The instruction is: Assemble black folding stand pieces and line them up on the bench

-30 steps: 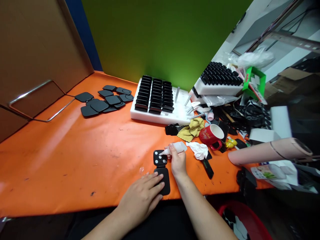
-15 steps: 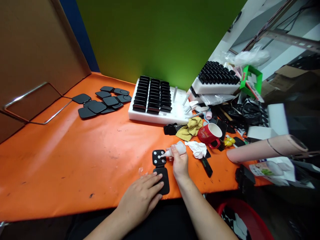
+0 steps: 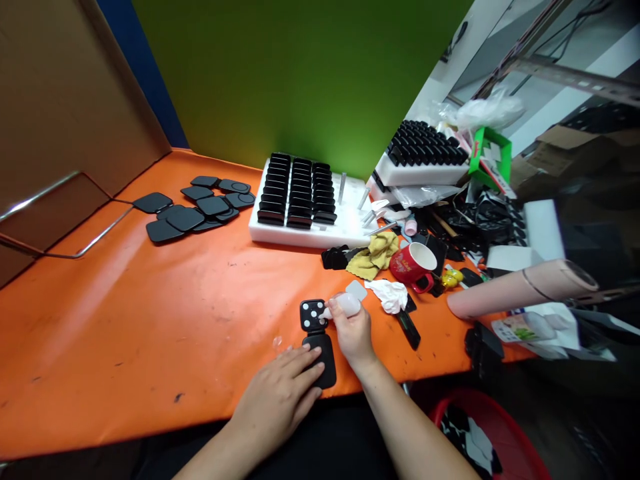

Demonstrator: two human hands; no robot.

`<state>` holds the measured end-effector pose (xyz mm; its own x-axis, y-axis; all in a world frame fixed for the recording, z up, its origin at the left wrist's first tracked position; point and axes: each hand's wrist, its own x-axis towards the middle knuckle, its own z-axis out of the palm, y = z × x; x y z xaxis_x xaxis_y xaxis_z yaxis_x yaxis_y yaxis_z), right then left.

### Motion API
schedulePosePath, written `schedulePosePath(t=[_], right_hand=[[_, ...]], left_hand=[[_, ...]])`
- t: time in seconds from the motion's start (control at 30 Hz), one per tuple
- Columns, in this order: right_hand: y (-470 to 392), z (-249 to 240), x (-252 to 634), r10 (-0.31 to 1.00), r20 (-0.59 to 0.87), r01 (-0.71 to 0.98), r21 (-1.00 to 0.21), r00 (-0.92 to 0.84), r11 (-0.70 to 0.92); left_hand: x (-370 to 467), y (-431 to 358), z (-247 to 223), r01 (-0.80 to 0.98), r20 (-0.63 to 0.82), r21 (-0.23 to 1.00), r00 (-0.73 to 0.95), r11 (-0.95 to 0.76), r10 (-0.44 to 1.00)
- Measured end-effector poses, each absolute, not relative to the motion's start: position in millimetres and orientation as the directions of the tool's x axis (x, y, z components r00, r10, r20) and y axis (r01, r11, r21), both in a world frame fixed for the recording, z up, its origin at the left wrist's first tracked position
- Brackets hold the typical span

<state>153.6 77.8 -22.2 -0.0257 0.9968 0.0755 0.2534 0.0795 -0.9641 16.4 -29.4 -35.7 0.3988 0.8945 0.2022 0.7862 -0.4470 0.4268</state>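
On the orange table lies a black hinged piece, unfolded into a small dotted square and a larger plain panel. My left hand rests on the plain panel with fingers stretched out flat. In my right hand is a small translucent squeeze bottle, tilted so that its nozzle points at the lower right of the dotted square. Several white dots show on that square. Just behind the bottle lies a light grey rounded square.
A white foam block holds rows of black pieces. Flat black plates are piled at the left. To the right are a yellow cloth, a red mug, crumpled white tissue and a pinkish roll. A bent wire frame stands far left.
The bottle's nozzle has moved from near the centre of the dotted square to its lower right corner. My left hand stays on the panel. The whole view has shifted slightly.
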Motion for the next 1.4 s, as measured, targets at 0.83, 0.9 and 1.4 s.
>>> schedulePosePath(t=[0.83, 0.9, 1.4], right_hand=[[138, 11, 343, 0.863, -0.458, -0.580, -0.770, 0.213, -0.265], [142, -2, 352, 0.842, -0.479, -0.552, -0.784, 0.248, -0.283], [85, -11, 260, 0.993, 0.022, 0.381, -0.924, 0.115, -0.023]], left_hand=[[9, -16, -52, 0.770, 0.447, 0.115, 0.524, -0.628, 0.725], [9, -15, -54, 0.762, 0.460, 0.114, 0.528, -0.637, 0.714], [13, -20, -48, 0.798, 0.399, 0.164, 0.485, -0.581, 0.778]])
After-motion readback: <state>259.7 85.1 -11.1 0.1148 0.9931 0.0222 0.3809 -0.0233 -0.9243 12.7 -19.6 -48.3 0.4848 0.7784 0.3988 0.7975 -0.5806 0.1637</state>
